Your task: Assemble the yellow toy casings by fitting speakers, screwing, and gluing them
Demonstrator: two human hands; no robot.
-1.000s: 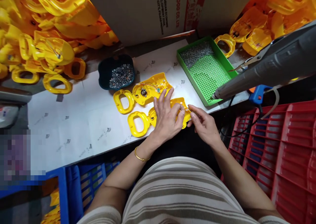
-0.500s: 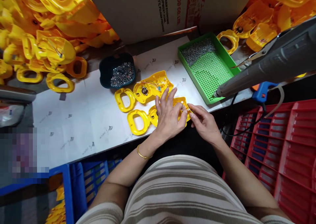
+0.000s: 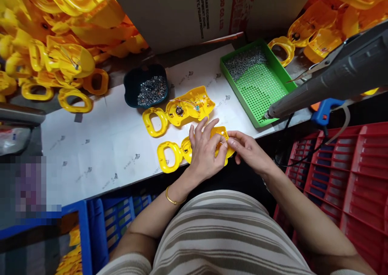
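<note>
A yellow plastic casing half [image 3: 186, 149] with a ring-shaped handle [image 3: 169, 157] lies open side up at the table's front edge. My left hand [image 3: 206, 153] is over its middle and hides much of it. Thumb and index finger pinch what looks like a thin wire, while the other fingers are spread. My right hand [image 3: 248, 149] grips the casing's right end between thumb and fingers. Just behind lies a second yellow casing half [image 3: 194, 107], with wires, a round metal part and a small green board inside.
A dark bowl of small screws [image 3: 145, 87] and a green perforated tray [image 3: 257, 83] with screws stand behind. A grey tool [image 3: 321, 79] slants in from the right. Yellow parts [image 3: 60, 56] are heaped back left, more back right. Red crates [image 3: 339, 178] and a blue crate [image 3: 91, 230] flank me.
The front casing half has shifted slightly toward me, with both hands on it. My right hand has closed in on its right end. The view has shifted a little.
</note>
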